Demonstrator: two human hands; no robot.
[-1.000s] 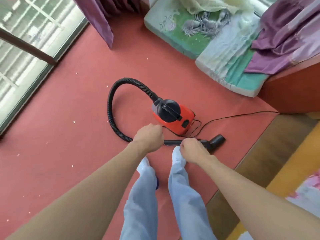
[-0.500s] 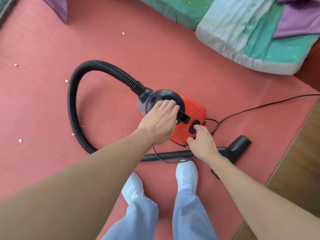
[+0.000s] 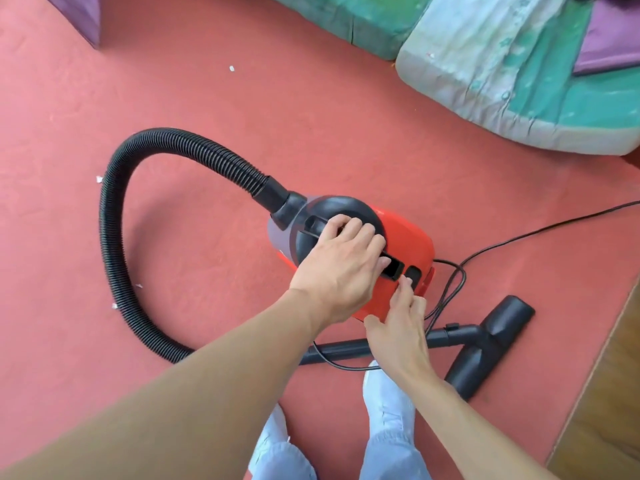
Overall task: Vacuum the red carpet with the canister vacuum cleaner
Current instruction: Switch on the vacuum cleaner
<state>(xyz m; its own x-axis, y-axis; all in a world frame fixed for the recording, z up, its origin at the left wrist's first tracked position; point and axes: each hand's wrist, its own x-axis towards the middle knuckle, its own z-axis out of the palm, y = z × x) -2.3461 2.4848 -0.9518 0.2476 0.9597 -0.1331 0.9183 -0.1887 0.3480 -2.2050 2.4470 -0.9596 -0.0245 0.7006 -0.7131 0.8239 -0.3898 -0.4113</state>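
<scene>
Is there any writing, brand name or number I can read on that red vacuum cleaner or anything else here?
None can be read. The vacuum cleaner shows no legible label; a small pale mark on its side near the left hand is too blurred to make out. The mattresses carry only pattern.

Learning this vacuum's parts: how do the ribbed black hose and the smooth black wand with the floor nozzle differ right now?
The ribbed black hose curves in a wide loop from the red canister vacuum; the smooth black wand lies straight. The hose is thick and corrugated; the wand is slimmer and ends in a flat floor nozzle. Both are black and rest on the red carpet.
</scene>
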